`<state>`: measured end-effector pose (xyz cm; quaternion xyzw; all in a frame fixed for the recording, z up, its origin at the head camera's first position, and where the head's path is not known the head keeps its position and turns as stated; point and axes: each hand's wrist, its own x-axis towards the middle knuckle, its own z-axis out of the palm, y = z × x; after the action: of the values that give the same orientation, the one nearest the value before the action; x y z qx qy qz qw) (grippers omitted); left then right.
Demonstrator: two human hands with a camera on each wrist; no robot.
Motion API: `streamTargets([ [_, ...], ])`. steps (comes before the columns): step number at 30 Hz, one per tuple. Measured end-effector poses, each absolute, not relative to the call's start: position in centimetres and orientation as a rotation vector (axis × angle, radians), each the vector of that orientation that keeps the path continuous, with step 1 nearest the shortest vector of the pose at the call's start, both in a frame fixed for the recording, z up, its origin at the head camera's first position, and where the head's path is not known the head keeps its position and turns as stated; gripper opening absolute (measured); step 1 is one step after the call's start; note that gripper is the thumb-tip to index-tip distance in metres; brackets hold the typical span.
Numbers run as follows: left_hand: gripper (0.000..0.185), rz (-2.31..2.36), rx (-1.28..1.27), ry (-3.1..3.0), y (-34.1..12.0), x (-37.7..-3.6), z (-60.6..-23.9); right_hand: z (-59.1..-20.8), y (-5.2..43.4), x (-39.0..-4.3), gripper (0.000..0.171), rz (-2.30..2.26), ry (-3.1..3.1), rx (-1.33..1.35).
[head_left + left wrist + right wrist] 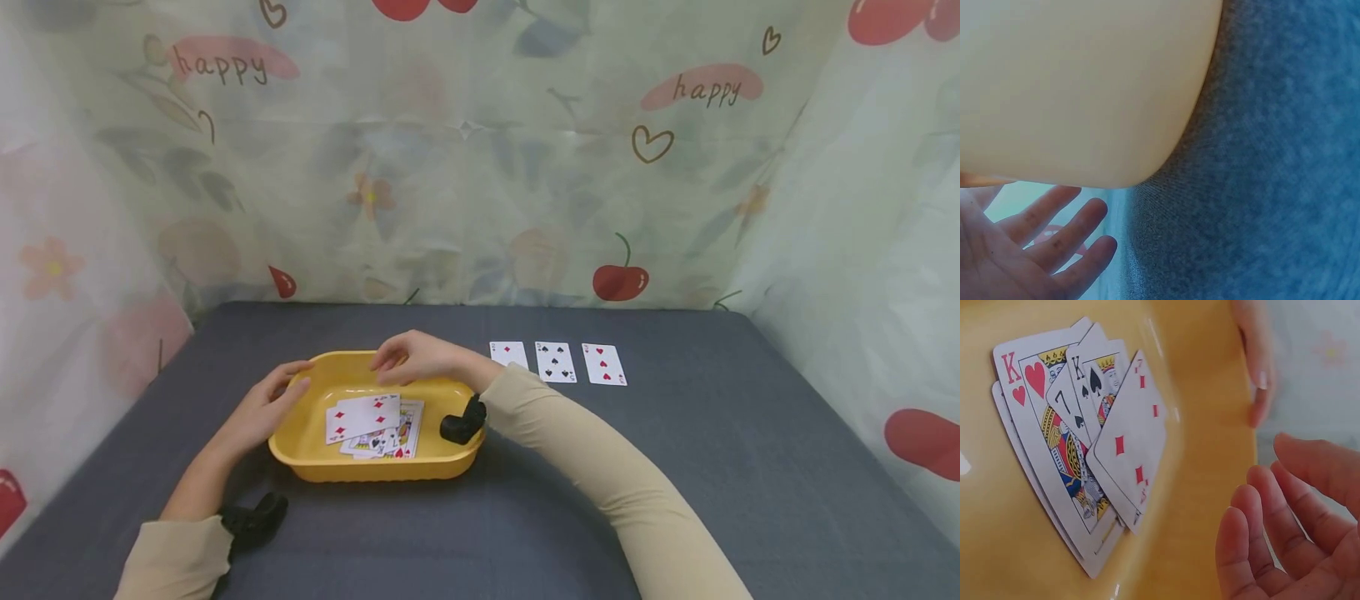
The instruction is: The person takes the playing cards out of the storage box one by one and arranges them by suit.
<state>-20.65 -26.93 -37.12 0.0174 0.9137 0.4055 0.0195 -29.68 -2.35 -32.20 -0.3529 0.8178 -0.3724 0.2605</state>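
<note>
A yellow tray (315,467) sits on the grey cloth and holds a loose pile of playing cards (372,425), among them a king of hearts (1035,425), a black seven and a red diamond card. My left hand (288,385) lies with straight fingers against the tray's left rim; its fingers (1054,240) show spread beside the tray's outer wall (1085,87). My right hand (392,360) hovers over the tray's back rim, fingers (1272,531) relaxed and holding nothing.
Three face-up cards lie in a row on the cloth to the right of the tray: a red one (509,353), a black spade card (556,362) and a hearts card (604,364). Patterned curtains close off the back and both sides.
</note>
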Motion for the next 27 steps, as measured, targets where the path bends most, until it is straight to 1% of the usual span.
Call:
streamTargets([
  [5, 0.059, 1.257, 0.046, 2.83, -26.9, -20.6, -37.0, -33.0, -3.9, -29.8, 0.035, -0.939, 2.214, -0.94],
  [12, 0.059, 1.258, 0.052, 2.823, -26.9, -20.6, -37.0, -34.3, -5.5, -29.8, 0.031, -0.83, 2.218, -0.931],
  [17, 0.059, 1.255, 0.048, 2.824, -26.9, -20.6, -37.0, -34.8, -6.1, -29.7, 0.035, -0.766, 2.218, -0.887],
  [27, 0.059, 1.277, 0.056, 2.819, -27.0, -20.6, -37.0, -35.4, -6.6, -29.2, 0.041, -0.587, 2.321, -0.938],
])
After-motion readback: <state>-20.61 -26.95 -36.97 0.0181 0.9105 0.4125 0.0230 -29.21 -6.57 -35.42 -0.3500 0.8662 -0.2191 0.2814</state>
